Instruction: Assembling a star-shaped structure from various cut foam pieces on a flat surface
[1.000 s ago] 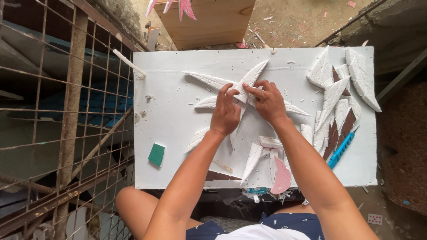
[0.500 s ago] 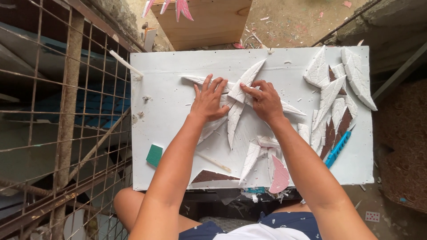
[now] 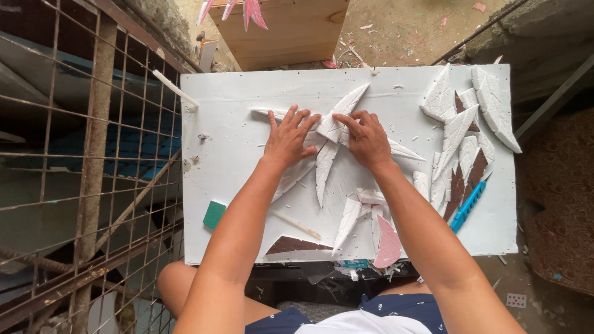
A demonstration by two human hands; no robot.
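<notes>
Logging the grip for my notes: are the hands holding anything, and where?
Nothing lifted: both hands press white leaf-shaped foam pieces flat, left hand and right hand meeting where they join.

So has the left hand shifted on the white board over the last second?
Yes. The left hand has slid up and to the left, away from the right hand, judged against the green block on the white board. It now lies flat on the foam petals.

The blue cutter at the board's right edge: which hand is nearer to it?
Right. The right hand presses on the white leaf shapes mid-board, left of and above the blue cutter; the left hand lies farther left.
</notes>
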